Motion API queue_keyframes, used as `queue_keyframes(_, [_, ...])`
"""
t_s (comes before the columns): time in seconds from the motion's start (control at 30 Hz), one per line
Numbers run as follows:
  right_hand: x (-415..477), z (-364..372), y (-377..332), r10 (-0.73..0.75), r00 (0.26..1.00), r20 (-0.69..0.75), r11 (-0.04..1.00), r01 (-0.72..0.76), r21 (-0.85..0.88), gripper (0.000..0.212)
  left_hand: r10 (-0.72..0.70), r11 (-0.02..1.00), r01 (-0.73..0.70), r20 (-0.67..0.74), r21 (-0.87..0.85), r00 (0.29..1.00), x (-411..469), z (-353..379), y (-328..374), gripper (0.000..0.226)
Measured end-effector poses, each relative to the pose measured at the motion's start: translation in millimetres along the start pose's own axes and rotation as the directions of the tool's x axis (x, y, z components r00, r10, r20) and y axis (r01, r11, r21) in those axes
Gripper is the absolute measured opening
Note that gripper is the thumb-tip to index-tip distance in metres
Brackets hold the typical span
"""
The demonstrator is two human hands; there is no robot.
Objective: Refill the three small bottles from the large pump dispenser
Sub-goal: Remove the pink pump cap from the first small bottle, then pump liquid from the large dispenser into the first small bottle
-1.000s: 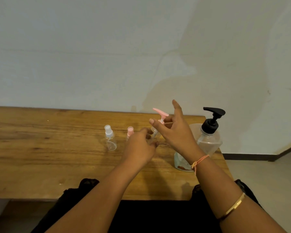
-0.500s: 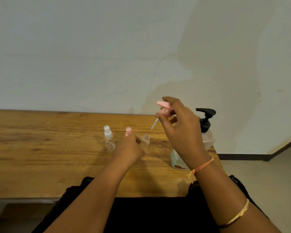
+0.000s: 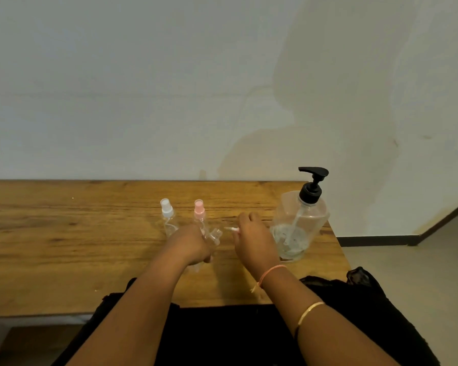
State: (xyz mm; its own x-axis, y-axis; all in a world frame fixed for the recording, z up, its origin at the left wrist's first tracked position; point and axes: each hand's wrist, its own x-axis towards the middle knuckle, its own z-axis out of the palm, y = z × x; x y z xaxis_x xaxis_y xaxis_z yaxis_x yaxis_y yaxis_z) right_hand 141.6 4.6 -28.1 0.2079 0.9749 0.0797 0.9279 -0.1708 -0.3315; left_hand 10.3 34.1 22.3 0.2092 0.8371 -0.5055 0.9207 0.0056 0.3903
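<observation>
On the wooden table (image 3: 64, 241) my left hand (image 3: 189, 244) grips a small clear bottle (image 3: 214, 235) with an uncapped neck, tilted to the right. My right hand (image 3: 253, 240) is lowered to the table just right of it, holding the pink pump cap, of which only the white tube tip (image 3: 229, 229) shows. Two other small bottles stand upright behind my left hand: one with a white spray cap (image 3: 167, 211) and one with a pink spray cap (image 3: 199, 208). The large clear pump dispenser (image 3: 300, 223) with a black pump head stands right of my right hand.
The table's right edge (image 3: 339, 249) runs close behind the dispenser, with floor beyond. A plain wall rises behind the table. My dark-clothed lap (image 3: 222, 336) is below the front edge.
My right hand lifted the pink pump cap with its tube out of the small bottle, then came down to the table. My left hand kept hold of the bottle.
</observation>
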Motion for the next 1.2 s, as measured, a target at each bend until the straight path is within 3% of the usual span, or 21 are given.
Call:
queue_keyframes(0.13, [-4,21,8,0.092,0.980,0.179,0.996,-0.090,-0.020,0.030,-0.002,1.000,0.002,0.011,-0.014,1.000,3,2,-1,0.048])
queue_keyframes(0.53, [-4,18,5,0.155,0.977,0.146,0.987,-0.157,0.008,0.032,0.019,0.999,-0.019,0.002,-0.038,1.000,8,6,-1,0.042])
queue_keyframes(0.93, [-8,-24,-6,0.079,0.997,-0.010,0.997,-0.079,0.025,0.027,-0.008,1.000,0.008,0.010,-0.019,1.000,6,9,4,0.061])
queue_keyframes(1.1, [-11,-51,-6,0.008,0.989,-0.150,0.993,0.010,0.119,0.023,0.084,0.992,-0.091,-0.079,-0.087,0.993,2,8,14,0.027])
queue_keyframes(1.2, [-13,-70,-4,-0.075,0.948,-0.309,0.974,0.136,0.181,0.020,0.132,0.968,-0.171,-0.206,-0.183,0.970,0,7,24,0.031])
